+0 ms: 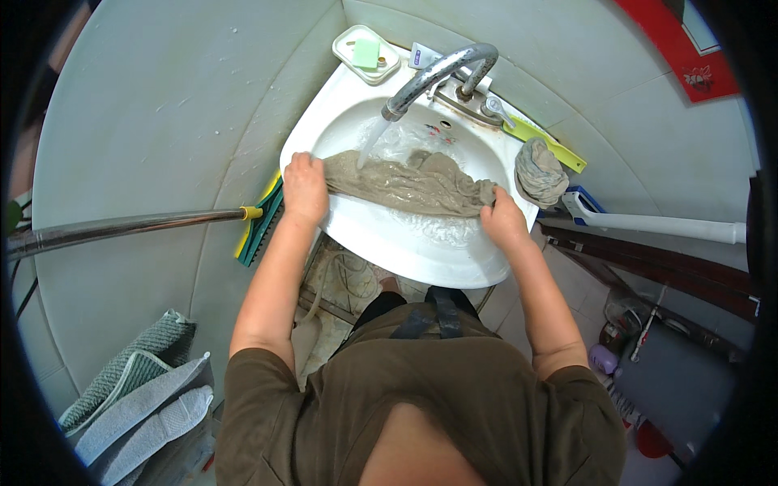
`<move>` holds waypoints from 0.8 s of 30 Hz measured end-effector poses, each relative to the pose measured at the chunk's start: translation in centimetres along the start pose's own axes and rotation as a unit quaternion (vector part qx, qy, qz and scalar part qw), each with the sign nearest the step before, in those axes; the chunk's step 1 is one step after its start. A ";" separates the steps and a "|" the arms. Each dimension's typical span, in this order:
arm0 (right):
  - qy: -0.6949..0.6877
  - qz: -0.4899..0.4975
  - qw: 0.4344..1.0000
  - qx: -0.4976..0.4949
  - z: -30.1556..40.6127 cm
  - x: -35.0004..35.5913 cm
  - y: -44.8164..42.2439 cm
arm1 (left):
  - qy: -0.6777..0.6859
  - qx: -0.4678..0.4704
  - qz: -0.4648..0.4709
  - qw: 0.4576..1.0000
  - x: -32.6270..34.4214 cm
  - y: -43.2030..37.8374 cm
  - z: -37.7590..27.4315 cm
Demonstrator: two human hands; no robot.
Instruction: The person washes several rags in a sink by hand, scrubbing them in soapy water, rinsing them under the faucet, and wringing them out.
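Observation:
A wet grey-brown cloth (413,185) is stretched across the white washbasin (389,243) between my two hands. My left hand (306,189) grips its left end at the basin's left rim. The bunched right end is in my right hand (506,220), over the right side of the bowl. From the chrome gooseneck faucet (434,70) a stream of water (372,143) falls onto the cloth near my left hand. Splashing water fills part of the bowl around the fabric. Another crumpled damp cloth (541,173) rests on the right rim, beyond my right hand.
Behind the bowl, a soap dish (389,70) carries a green bar of soap (366,53) beside a tube (423,56). A yellow-green plastic tool (568,156) lies right of the faucet. At left, a long-handled brush (261,225) leans near towels (140,395). A white handle (662,226) extends at right.

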State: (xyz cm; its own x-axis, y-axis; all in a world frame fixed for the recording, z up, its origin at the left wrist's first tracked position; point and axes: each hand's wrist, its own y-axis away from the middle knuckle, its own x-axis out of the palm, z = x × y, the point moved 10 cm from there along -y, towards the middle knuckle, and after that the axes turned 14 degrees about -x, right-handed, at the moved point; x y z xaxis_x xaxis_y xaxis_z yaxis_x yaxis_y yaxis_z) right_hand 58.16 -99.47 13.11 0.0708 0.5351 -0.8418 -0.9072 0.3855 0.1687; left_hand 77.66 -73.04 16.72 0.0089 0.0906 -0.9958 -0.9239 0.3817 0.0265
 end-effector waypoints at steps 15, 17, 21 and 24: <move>0.016 0.191 0.960 -0.204 5.8 11.7 -3.9 | -0.020 0.138 0.217 0.966 8.9 1.0 -12.8; -0.043 0.108 0.973 -0.202 7.7 7.7 -3.2 | 0.223 0.116 0.151 0.956 2.4 1.0 -11.8; -0.240 -0.047 0.924 -0.293 13.0 0.8 -2.8 | 0.543 0.117 0.091 0.826 -7.3 2.5 -9.9; -0.468 -0.075 0.855 -0.210 13.1 -3.3 -3.5 | 0.586 0.108 0.018 0.803 -12.6 2.5 -7.8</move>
State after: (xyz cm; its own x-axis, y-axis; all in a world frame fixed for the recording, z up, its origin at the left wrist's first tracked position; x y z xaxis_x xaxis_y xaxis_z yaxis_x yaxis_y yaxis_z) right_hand 66.52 -92.73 22.07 0.3230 0.9461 -0.0249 -0.9134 0.3048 -0.2697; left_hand 72.23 -80.36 28.62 -0.4995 -0.7745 -0.3881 -0.8263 0.5605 -0.0552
